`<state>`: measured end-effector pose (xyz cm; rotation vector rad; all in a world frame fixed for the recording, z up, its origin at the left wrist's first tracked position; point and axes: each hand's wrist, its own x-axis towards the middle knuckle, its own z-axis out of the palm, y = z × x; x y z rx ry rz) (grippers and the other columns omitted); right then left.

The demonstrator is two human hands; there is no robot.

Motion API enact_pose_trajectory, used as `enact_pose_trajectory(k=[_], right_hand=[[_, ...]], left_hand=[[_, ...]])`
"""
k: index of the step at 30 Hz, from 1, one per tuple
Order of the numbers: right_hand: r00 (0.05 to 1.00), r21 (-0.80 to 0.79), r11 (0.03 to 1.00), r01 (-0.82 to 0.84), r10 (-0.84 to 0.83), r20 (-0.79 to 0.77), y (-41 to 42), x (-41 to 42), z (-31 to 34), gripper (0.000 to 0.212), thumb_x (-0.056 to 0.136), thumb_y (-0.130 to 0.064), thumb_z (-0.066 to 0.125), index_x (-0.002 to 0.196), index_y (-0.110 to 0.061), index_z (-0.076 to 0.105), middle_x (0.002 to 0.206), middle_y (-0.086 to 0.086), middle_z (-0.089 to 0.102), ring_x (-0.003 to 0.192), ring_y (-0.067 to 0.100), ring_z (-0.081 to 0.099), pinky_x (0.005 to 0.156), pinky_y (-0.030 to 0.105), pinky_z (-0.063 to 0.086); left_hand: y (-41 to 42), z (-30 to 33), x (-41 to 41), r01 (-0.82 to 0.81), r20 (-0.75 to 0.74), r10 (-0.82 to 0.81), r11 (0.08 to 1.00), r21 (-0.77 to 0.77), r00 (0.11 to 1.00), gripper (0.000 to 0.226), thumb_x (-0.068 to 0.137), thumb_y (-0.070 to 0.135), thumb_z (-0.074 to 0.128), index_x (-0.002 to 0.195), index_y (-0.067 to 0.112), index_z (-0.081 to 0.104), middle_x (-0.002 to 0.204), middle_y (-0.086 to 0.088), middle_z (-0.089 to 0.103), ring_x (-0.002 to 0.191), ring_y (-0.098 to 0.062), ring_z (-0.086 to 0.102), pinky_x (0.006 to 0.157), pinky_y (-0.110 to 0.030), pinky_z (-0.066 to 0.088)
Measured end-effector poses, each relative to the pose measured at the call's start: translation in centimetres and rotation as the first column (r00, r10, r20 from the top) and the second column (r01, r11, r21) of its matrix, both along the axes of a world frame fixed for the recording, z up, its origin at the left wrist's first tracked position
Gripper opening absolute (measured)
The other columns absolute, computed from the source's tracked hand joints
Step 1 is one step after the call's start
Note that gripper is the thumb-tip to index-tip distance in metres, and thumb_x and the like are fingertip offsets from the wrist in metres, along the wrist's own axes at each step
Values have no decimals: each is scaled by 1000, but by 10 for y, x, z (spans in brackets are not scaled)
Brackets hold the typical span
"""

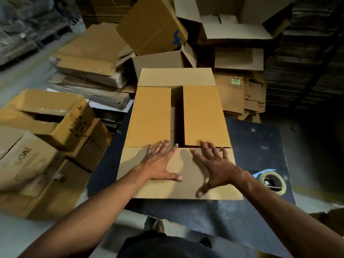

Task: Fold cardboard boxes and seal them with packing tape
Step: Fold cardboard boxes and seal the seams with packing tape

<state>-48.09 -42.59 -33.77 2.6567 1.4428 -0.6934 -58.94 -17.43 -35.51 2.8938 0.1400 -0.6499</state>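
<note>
A brown cardboard box point(204, 114) stands on a dark table point(256, 146) in front of me. Its left and right flaps lie folded down with a dark gap between them. The far flap stands up and the near flap sticks out toward me. My left hand point(160, 162) lies flat on the near flap with fingers spread, fingertips at the left flap's edge. My right hand point(216, 166) hovers over or rests on the near flap, fingers spread, fingertips at the right flap's edge. A roll of packing tape point(271, 181) lies on the table to the right of the box.
Assembled and half-open cardboard boxes point(46, 146) are piled at the left. Flattened cartons point(89, 75) are stacked behind the table, with more open boxes point(232, 25) at the back. Tall stacks of flat cardboard point(297, 62) rise on the right.
</note>
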Motion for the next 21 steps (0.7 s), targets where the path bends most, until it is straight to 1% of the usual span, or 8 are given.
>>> enact_pose_trajectory(k=[3, 6, 9, 11, 13, 16, 19, 21], right_hand=[[988, -112, 985, -132, 140, 64, -10, -14, -7, 162, 45, -87, 79, 150, -44, -36, 151, 9, -55, 137, 44, -49, 108, 72, -23], [976, -151, 977, -151, 172, 137, -14, -13, -6, 141, 64, -67, 84, 159, -44, -18, 160, 12, -44, 147, 48, -33, 118, 76, -2], [990, -127, 982, -141, 142, 2, -7, 6, 24, 109, 74, -66, 75, 160, -49, 11, 171, 5, -17, 157, 39, -10, 122, 65, 21], [990, -168, 976, -141, 135, -45, -6, 6, 38, 120, 68, -76, 76, 161, -47, 5, 172, 3, -15, 158, 36, -10, 121, 67, 18], [981, -219, 957, -188, 193, -3, -9, -6, 34, 138, 60, -82, 77, 160, -44, -10, 169, 5, -24, 155, 37, -20, 117, 76, 6], [964, -219, 947, -234, 256, 77, -14, -29, 16, 145, 62, -73, 83, 158, -40, -20, 162, 14, -36, 149, 44, -29, 114, 82, 4], [963, -198, 950, -241, 258, 70, -16, -35, 23, 131, 74, -58, 84, 162, -35, -10, 167, 15, -25, 153, 49, -14, 117, 75, 20], [961, -198, 942, -271, 278, 10, -12, -31, 44, 122, 72, -57, 83, 163, -34, 5, 171, 15, 2, 153, 47, 15, 113, 64, 37]], left_hand=[[-3, 4, 0, -53, 21, 53, 998, -17, 998, 123, 71, 102, 33, 161, 35, -19, 171, -4, -21, 158, -24, -16, 126, -59, -5], [-12, 7, 3, -104, 4, 104, 994, -17, 995, 120, 73, 101, 31, 163, 34, -11, 173, -5, -13, 159, -24, -11, 126, -59, -3], [-16, 22, 8, -128, -43, 126, 991, -35, 991, 113, 78, 97, 34, 165, 33, 2, 173, -7, -3, 160, -27, -1, 126, -59, 4], [-16, 35, 12, -110, -61, 106, 992, -54, 992, 108, 81, 93, 38, 165, 30, 13, 173, -8, 9, 159, -27, 10, 126, -52, 14], [-17, 43, 15, -107, -65, 102, 992, -70, 993, 104, 83, 90, 40, 164, 28, 19, 172, -7, 17, 158, -26, 17, 124, -46, 22], [-18, 44, 18, -153, -103, 145, 986, -70, 984, 100, 85, 89, 38, 164, 29, 22, 171, -5, 20, 157, -24, 20, 124, -45, 24], [-23, 48, 15, -168, -138, 158, 984, -61, 978, 104, 83, 92, 35, 164, 29, 21, 172, -6, 17, 157, -26, 18, 125, -46, 23], [-28, 63, 16, -153, -181, 136, 985, -83, 974, 109, 78, 95, 30, 164, 29, 23, 171, -7, 18, 157, -27, 18, 124, -48, 24]])
